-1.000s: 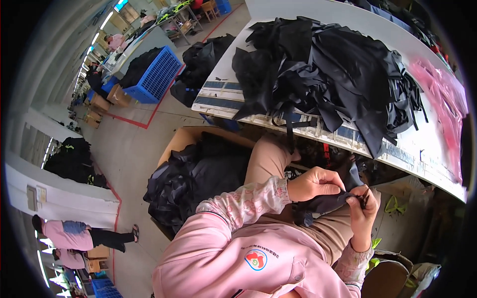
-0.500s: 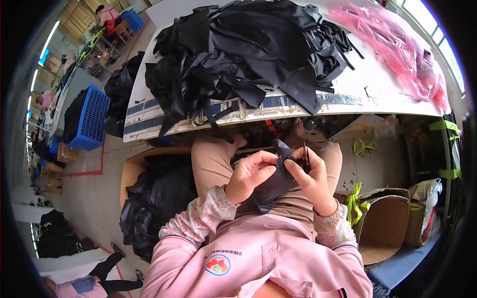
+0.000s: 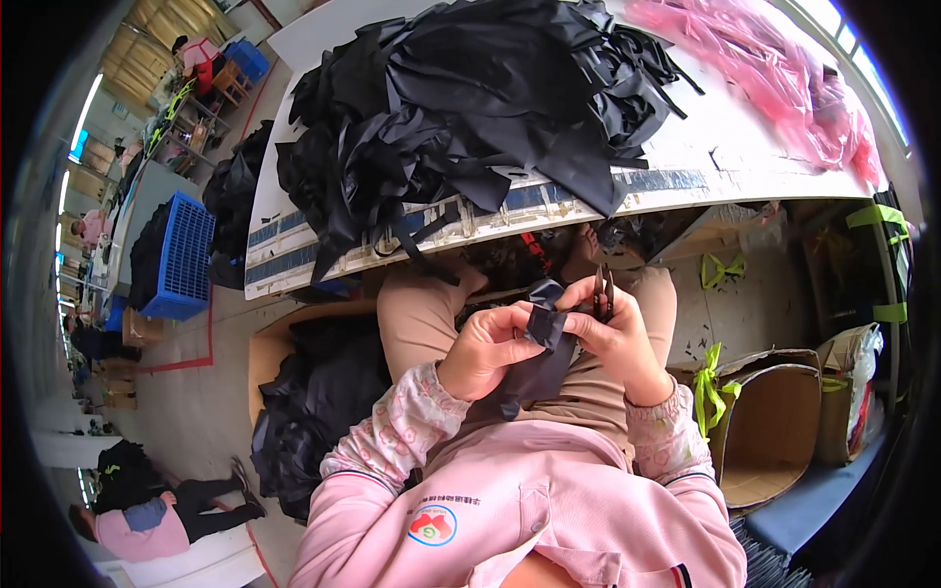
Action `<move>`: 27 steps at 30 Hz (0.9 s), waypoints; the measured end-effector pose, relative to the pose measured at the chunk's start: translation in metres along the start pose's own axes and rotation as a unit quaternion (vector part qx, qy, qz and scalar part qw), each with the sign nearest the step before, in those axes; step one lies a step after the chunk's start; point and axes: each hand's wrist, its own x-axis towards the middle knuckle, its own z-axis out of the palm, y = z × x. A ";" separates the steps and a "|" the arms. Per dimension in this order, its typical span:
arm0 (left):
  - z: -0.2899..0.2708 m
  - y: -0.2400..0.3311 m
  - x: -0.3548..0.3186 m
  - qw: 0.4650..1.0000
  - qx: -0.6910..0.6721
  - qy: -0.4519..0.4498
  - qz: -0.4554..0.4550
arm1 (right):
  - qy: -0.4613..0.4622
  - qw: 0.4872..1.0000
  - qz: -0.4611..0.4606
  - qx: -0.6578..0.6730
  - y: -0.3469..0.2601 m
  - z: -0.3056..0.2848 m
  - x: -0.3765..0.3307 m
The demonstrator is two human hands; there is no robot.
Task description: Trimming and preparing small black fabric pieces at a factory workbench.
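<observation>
Over my lap I hold a piece of thin black fabric between both hands. My left hand is closed, its thumb and fingers pinching the upper edge of the cloth. My right hand pinches the same edge a little to the right. Tucked in that right hand are dark thread snips, with their pointed blades directed away from me. The rest of the cloth hangs down between my knees. Beyond my hands, a big heap of black fabric pieces covers much of the white table.
Pink plastic sheeting lies on the table's right side. A cardboard box of black fabric stands left of my legs, and an open carton stands right. A blue crate and several people are off to the left.
The cloth's upper edge has been turned and spread between my fingers. The snips now point more upright, with both blades showing. My view has shifted slightly.
</observation>
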 end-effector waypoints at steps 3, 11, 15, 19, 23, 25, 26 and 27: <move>0.014 0.004 0.005 0.999 -0.007 0.020 0.043 | -0.015 0.996 0.047 0.068 0.000 -0.002 0.003; 0.014 0.002 0.003 0.985 0.105 -0.002 0.137 | 0.132 0.940 -0.110 -0.296 -0.010 0.008 -0.001; 0.016 -0.001 0.006 0.956 0.171 0.117 0.206 | 0.098 0.926 -0.212 -0.295 -0.003 -0.005 -0.008; 0.008 -0.007 0.007 0.935 0.203 0.121 0.263 | -0.023 0.992 -0.017 -0.119 0.009 0.005 -0.026; 0.009 -0.009 0.006 0.929 0.201 0.152 0.270 | -0.066 0.991 0.116 -0.019 -0.005 0.014 -0.028; 0.010 -0.010 0.006 0.928 0.205 0.153 0.271 | -0.065 0.993 0.099 0.009 0.002 0.016 -0.028; 0.010 -0.010 0.005 0.927 0.209 0.154 0.272 | -0.070 0.993 0.097 0.005 0.003 0.016 -0.027; 0.011 -0.011 0.005 0.925 0.213 0.155 0.274 | -0.077 0.993 0.095 0.001 0.003 0.017 -0.026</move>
